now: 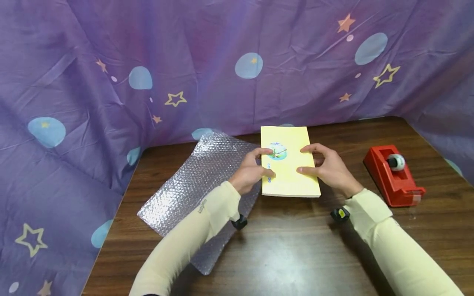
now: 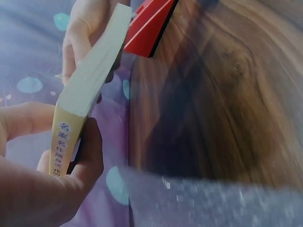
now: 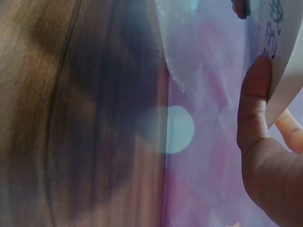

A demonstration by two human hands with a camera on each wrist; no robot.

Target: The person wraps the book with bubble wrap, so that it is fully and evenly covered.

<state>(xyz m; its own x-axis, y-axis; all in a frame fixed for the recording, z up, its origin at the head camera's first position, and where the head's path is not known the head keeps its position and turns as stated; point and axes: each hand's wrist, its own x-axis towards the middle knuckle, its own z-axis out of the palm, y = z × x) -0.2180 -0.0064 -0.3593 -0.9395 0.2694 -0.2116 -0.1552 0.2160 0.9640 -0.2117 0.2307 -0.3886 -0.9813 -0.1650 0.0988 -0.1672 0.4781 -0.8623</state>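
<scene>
A yellow paperback book (image 1: 290, 176) with a small round picture on its cover is held up between both hands above the table. The left hand (image 1: 249, 170) grips its left side, thumb and a finger on the cover. On the opposite side the right hand (image 1: 331, 170) grips the book the same way. The left wrist view shows the book's spine (image 2: 60, 142) with printed characters, set in the left hand (image 2: 47, 179). In the right wrist view the right hand (image 3: 265, 151) pinches the page-edge side. Silvery bubble wrap (image 1: 200, 181) lies left of the book, partly under the left forearm.
A red tape dispenser (image 1: 394, 176) with a roll of tape (image 1: 396, 162) stands on the right of the brown wooden table (image 1: 281, 255). Behind the table hangs a purple cloth (image 1: 207, 53) with stars and blue spots.
</scene>
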